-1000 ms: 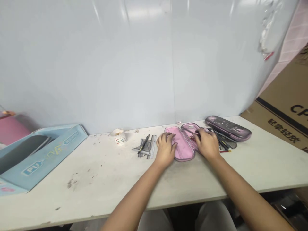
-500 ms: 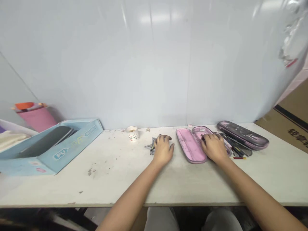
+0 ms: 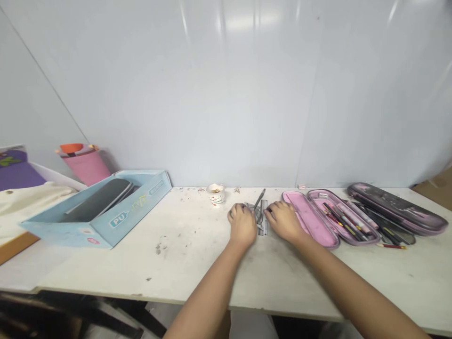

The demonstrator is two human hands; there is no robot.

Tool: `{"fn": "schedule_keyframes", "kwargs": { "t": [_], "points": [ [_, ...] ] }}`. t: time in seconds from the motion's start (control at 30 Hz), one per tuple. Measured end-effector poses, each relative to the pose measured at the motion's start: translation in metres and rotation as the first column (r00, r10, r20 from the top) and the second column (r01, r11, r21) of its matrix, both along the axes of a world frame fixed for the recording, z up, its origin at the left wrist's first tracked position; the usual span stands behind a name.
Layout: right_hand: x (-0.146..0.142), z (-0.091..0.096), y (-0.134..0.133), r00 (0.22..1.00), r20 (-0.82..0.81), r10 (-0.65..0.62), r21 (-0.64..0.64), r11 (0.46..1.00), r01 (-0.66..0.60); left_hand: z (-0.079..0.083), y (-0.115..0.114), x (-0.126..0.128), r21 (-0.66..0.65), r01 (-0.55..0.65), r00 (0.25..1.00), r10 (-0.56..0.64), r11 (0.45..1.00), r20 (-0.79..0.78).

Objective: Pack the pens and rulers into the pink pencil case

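Beside the open pink pencil case (image 3: 306, 219), the left hand (image 3: 242, 226) and right hand (image 3: 283, 221) touch a metal ruler (image 3: 263, 217), their grip unclear.

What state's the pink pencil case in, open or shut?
Open: the pink pencil case lies spread flat, both halves side by side with the lining up, and pens and pencils lie in the right half.

Metal ruler (image 3: 264, 217): partly hidden between left hand (image 3: 242, 226) and right hand (image 3: 283, 221). Pens (image 3: 344, 221) in pink pencil case (image 3: 309, 220): too small to identify individually.
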State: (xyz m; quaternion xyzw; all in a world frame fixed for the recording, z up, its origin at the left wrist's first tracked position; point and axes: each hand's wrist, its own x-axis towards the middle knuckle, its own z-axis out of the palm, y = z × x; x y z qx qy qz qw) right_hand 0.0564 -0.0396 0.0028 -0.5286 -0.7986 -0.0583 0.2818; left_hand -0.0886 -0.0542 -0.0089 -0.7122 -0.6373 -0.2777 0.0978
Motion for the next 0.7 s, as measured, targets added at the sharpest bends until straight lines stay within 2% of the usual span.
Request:
{"fn": "schedule_keyframes", "kwargs": {
  "t": [0.07,0.17,0.3,0.4,0.5,0.6,0.7],
  "points": [
    [0.001,0.002,-0.002,0.989,-0.143,0.026,-0.060,0.998,-0.035,0.003,-0.002,0.009,-0.030,0.138,0.983,-0.133,0.990,0.129],
    [0.009,0.009,-0.008,0.926,-0.371,0.065,-0.110,0.987,-0.113,0.009,-0.006,0.026,-0.028,0.341,0.911,-0.323,0.940,0.257],
    [0.039,0.016,-0.015,0.868,-0.493,0.056,-0.067,0.993,-0.102,0.019,-0.012,0.058,-0.033,0.431,0.865,-0.403,0.902,0.298],
    [0.076,0.015,-0.018,0.910,-0.414,-0.030,-0.015,1.000,0.026,0.024,-0.015,0.090,-0.087,0.466,0.870,-0.438,0.880,0.226],
    [0.121,0.011,-0.020,0.951,-0.219,-0.219,-0.001,0.974,0.224,0.025,-0.019,0.126,-0.162,0.494,0.869,-0.481,0.854,0.113],
    [0.161,0.011,-0.025,0.915,0.001,-0.402,0.010,0.915,0.402,0.022,-0.019,0.161,-0.208,0.519,0.848,-0.531,0.829,0.001],
    [0.189,0.011,-0.028,0.867,0.147,-0.476,-0.003,0.877,0.481,0.018,-0.014,0.192,-0.224,0.506,0.844,-0.532,0.833,-0.071]
  ]
}}
